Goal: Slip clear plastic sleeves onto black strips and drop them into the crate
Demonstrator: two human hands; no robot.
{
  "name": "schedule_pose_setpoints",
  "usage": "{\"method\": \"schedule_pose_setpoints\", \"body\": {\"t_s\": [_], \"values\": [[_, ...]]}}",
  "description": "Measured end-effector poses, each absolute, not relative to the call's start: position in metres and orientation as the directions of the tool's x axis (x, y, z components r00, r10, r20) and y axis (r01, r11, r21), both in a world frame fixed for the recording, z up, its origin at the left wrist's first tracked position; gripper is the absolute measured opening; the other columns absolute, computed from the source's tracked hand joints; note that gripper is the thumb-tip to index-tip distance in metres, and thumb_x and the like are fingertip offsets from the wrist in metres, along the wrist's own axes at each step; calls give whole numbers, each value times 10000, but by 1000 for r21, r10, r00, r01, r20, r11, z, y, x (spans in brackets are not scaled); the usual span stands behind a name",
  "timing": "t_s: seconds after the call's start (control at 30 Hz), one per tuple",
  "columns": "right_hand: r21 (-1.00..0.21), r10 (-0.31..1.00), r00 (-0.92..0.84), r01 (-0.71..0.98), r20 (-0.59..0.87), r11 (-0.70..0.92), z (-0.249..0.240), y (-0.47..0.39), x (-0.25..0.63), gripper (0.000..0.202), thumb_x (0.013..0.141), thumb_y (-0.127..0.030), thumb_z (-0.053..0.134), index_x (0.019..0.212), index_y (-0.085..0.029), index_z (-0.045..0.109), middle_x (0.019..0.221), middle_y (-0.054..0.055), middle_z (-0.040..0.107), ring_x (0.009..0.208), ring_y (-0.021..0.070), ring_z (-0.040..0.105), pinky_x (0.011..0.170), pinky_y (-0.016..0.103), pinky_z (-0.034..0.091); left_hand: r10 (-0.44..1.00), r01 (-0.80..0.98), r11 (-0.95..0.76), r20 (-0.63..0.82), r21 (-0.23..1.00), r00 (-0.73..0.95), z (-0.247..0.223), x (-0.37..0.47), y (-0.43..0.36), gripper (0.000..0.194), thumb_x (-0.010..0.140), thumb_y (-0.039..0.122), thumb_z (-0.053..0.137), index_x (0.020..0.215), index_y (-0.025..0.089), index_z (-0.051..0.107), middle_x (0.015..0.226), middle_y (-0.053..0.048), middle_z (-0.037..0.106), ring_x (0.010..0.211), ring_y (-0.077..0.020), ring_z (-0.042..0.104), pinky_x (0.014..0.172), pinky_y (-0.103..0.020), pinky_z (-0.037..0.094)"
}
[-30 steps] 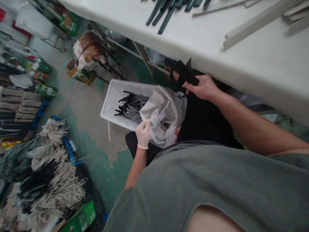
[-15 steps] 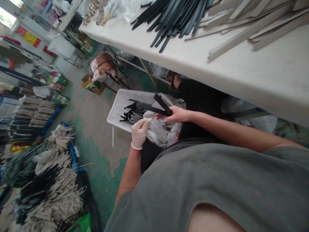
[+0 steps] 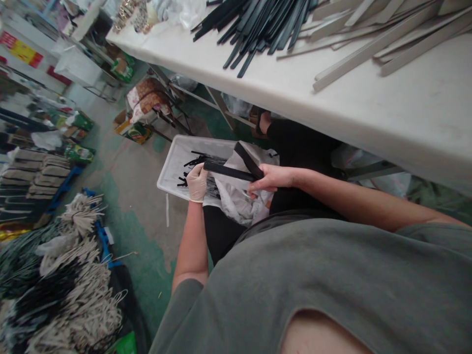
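A folded black strip (image 3: 230,171) spans the space between my two hands, bent into a V at its right end. My left hand (image 3: 197,183), in a white glove, has its fingers closed at the strip's left end. Bare, my right hand (image 3: 268,178) is wrapped round the bent end. Below them a white bin (image 3: 164,167) holds many thin black pieces (image 3: 195,160). A crumpled whitish bag (image 3: 239,196) lies over the bin's right side and my lap, under my right hand.
Along the top runs a white-covered table (image 3: 287,98) bearing dark strips (image 3: 254,29) and beige strips (image 3: 368,46). At left, cord bundles (image 3: 77,290) lie on a blue pallet (image 3: 103,241). A stool (image 3: 149,101) and a cardboard box (image 3: 132,130) stand beyond the bin.
My left hand has moved left and up from the bag to the strip's far end. The strip in my right hand now lies flatter. The whole view has shifted slightly.
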State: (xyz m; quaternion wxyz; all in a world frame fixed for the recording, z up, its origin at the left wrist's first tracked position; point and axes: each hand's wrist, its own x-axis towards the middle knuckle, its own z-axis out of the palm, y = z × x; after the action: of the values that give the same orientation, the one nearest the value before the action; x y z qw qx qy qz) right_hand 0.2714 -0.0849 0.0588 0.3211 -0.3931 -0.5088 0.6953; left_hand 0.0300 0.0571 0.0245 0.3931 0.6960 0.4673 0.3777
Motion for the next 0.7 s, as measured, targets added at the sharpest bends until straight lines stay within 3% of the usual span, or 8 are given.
{"method": "schedule_pose_setpoints", "body": {"t_s": [0.13, 0.23, 0.3, 0.37, 0.5, 0.57, 0.7], "values": [[-954, 824, -517, -45, -233, -298, 59, -80, 276, 297, 732, -403, 744, 760, -108, 756, 571, 0, 635, 367, 27, 314, 392, 219, 228, 948, 364, -196, 81, 911, 308, -6, 40, 76, 230, 813, 408, 680, 856, 186, 723, 918, -43, 733, 926, -191, 655, 931, -296, 477], [-943, 893, -370, -109, -256, -315, 48, -73, 274, 322, 775, -415, 711, 840, -105, 770, 415, -60, 455, 367, 45, 292, 397, 219, 222, 987, 450, -79, 8, 889, 158, -22, 44, 78, 269, 826, 446, 659, 799, 181, 695, 845, -42, 717, 877, -180, 654, 913, -294, 482], [-920, 926, -234, -190, -298, -344, 38, -68, 271, 356, 795, -423, 680, 903, -95, 768, 370, -88, 338, 368, 57, 275, 397, 218, 217, 997, 430, 9, -42, 903, 67, -30, 47, 65, 429, 892, 537, 530, 696, 179, 662, 736, -45, 684, 806, -178, 652, 870, -305, 498], [-884, 920, -145, -257, -364, -390, 30, -63, 267, 373, 780, -418, 673, 912, -80, 758, 363, -97, 295, 369, 59, 249, 391, 219, 206, 983, 353, 48, -107, 934, 150, -35, 52, 40, 519, 902, 592, 477, 649, 176, 653, 701, -55, 674, 786, -189, 659, 858, -324, 507], [-854, 894, -98, -265, -438, -448, 23, -56, 259, 353, 738, -399, 684, 868, -77, 744, 360, -93, 300, 372, 61, 245, 391, 224, 213, 834, 292, 58, -207, 955, 512, -37, 72, -18, 340, 781, 465, 724, 957, 175, 729, 983, -86, 732, 969, -233, 672, 944, -365, 486], [-861, 893, -105, -237, -438, -450, 22, -55, 256, 338, 725, -391, 689, 850, -82, 747, 362, -77, 346, 374, 64, 265, 392, 231, 212, 829, 349, 24, -214, 937, 517, -36, 82, -35, 337, 789, 398, 730, 1045, 179, 708, 1040, -95, 716, 1002, -241, 663, 962, -380, 473], [-862, 888, -121, -212, -444, -460, 20, -54, 255, 306, 708, -379, 699, 805, -93, 750, 364, -63, 389, 374, 63, 274, 390, 241, 197, 931, 464, -93, -88, 881, 354, -34, 85, -35, 426, 758, 378, 759, 1122, 191, 640, 1091, -82, 660, 1084, -243, 617, 1013, -384, 436]]}}
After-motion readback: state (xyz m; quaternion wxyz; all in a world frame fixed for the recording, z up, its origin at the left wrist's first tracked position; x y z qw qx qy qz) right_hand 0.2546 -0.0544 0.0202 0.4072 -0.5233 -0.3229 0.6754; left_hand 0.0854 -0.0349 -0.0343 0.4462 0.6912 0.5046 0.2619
